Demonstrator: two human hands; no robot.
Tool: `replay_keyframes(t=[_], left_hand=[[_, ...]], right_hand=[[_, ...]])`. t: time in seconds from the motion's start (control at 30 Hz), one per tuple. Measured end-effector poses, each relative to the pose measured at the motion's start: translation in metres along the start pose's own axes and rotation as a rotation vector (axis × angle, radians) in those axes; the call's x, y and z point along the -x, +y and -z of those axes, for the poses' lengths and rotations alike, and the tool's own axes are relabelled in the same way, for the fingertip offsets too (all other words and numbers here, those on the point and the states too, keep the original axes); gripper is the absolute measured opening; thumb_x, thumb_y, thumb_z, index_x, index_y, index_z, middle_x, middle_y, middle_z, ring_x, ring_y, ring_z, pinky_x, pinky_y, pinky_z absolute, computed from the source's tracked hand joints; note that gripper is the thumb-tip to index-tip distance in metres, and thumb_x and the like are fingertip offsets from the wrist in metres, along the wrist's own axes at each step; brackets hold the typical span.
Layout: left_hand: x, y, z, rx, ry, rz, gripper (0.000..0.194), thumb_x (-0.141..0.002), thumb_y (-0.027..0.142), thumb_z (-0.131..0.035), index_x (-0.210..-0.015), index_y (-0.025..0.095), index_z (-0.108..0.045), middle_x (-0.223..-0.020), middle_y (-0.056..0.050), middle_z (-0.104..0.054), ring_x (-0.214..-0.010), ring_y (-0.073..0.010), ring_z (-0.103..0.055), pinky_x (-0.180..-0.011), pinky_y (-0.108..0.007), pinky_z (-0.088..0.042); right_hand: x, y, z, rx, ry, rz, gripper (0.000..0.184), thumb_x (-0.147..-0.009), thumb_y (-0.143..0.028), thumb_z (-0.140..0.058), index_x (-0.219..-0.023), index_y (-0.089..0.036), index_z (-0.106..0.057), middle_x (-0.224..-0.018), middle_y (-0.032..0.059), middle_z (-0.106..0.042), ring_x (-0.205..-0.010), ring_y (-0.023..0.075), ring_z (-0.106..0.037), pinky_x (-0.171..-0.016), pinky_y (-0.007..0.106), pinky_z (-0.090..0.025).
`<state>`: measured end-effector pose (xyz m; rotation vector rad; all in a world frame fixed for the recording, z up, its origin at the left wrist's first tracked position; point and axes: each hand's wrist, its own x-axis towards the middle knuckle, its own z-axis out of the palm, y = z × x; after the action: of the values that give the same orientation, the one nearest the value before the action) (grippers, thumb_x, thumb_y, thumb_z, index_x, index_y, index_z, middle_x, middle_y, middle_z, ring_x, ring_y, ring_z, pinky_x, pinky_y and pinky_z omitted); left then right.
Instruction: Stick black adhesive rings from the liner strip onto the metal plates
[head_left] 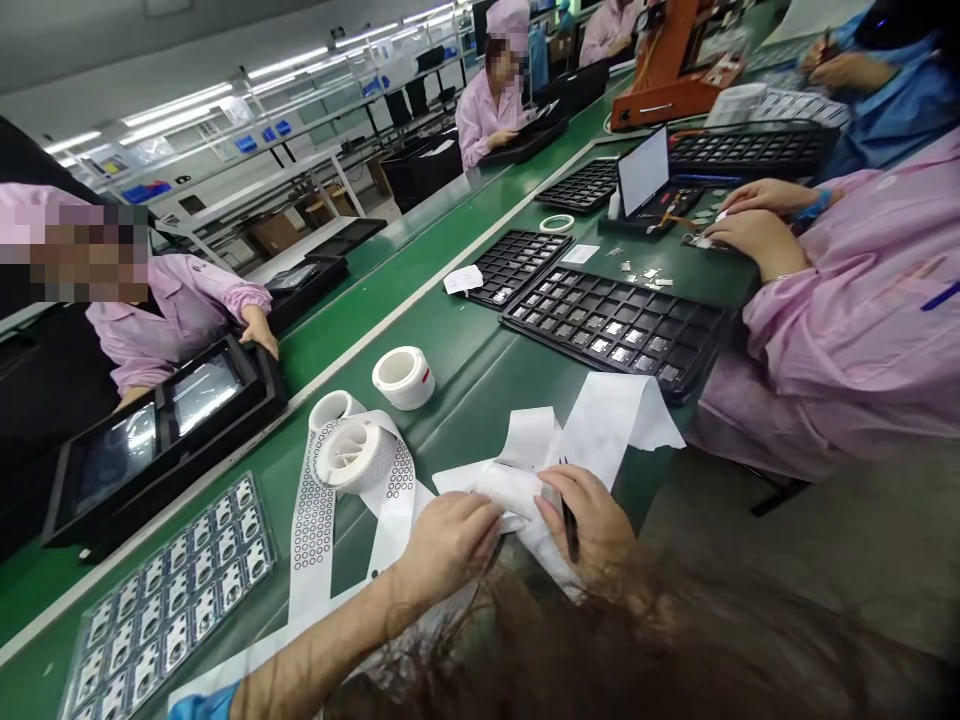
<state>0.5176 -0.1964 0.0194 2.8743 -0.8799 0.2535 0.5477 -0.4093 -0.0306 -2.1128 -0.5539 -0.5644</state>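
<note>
My left hand is closed, thumb and fingers pinching the edge of a white paper strip. Opposite it, my right hand grips the same strip and also holds black tweezers against the palm. The strip bends and folds between both hands, and its wide loose end runs off toward the black tray. Left of my hands stands a roll of ring-printed white stickers, its liner trailing down the bench. Hair at the bottom hides part of my right wrist.
A white tape roll stands on the green bench. A clear tray of cut-out parts lies at lower left. Black compartment trays sit ahead, beside a co-worker's pink sleeve. Across the belt another co-worker handles a black tray.
</note>
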Motion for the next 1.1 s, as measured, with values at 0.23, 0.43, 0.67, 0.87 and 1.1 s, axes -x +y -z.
replay_keyframes(t=[0.23,0.43,0.67,0.87,1.1], left_hand=[[-0.027,-0.029,0.016,0.135,-0.018,0.284,0.023,-0.099,0.02,-0.048,-0.109,0.017,-0.068,-0.103,-0.009,-0.077,-0.093,-0.0237,-0.075,-0.084,-0.037,-0.063],[-0.027,-0.036,0.031,0.312,-0.156,0.361,0.028,-0.097,0.015,-0.048,-0.113,0.02,-0.07,-0.104,-0.004,-0.08,-0.093,-0.0204,-0.077,-0.084,-0.03,-0.063],[-0.02,-0.037,0.038,0.477,-0.104,0.32,0.014,-0.1,0.026,-0.055,-0.107,0.022,-0.067,-0.11,-0.002,-0.077,-0.1,-0.0167,-0.073,-0.086,-0.025,-0.06],[-0.015,-0.027,0.016,0.469,-0.01,0.269,0.015,-0.101,0.027,-0.049,-0.095,0.021,-0.061,-0.095,-0.006,-0.072,-0.092,-0.0212,-0.068,-0.09,-0.038,-0.057],[-0.029,-0.038,0.014,0.509,-0.209,0.199,0.034,-0.096,0.03,-0.065,-0.127,0.016,-0.064,-0.122,-0.012,-0.073,-0.113,-0.0297,-0.068,-0.103,-0.043,-0.053]], right_hand=[[0.009,0.003,-0.023,0.133,-0.106,0.056,0.021,-0.096,-0.028,-0.061,-0.112,-0.018,-0.071,-0.11,0.0141,-0.071,-0.097,0.03,-0.071,-0.079,0.043,-0.064],[0.03,-0.011,-0.03,0.181,-0.034,0.111,0.017,-0.095,-0.022,-0.055,-0.107,-0.024,-0.067,-0.106,0.0118,-0.074,-0.096,0.0293,-0.074,-0.078,0.041,-0.066],[0.037,-0.017,-0.034,0.23,-0.005,0.167,0.019,-0.092,-0.011,-0.058,-0.096,-0.027,-0.067,-0.107,0.0089,-0.076,-0.099,0.0303,-0.074,-0.081,0.043,-0.066],[0.038,-0.015,-0.03,0.227,-0.04,0.197,0.027,-0.091,-0.004,-0.051,-0.081,-0.025,-0.065,-0.115,0.0062,-0.075,-0.104,0.029,-0.071,-0.086,0.042,-0.064],[0.037,-0.018,-0.036,0.157,0.02,0.213,0.017,-0.096,-0.018,-0.055,-0.081,-0.023,-0.063,-0.112,0.0077,-0.073,-0.103,0.0296,-0.07,-0.086,0.045,-0.062]])
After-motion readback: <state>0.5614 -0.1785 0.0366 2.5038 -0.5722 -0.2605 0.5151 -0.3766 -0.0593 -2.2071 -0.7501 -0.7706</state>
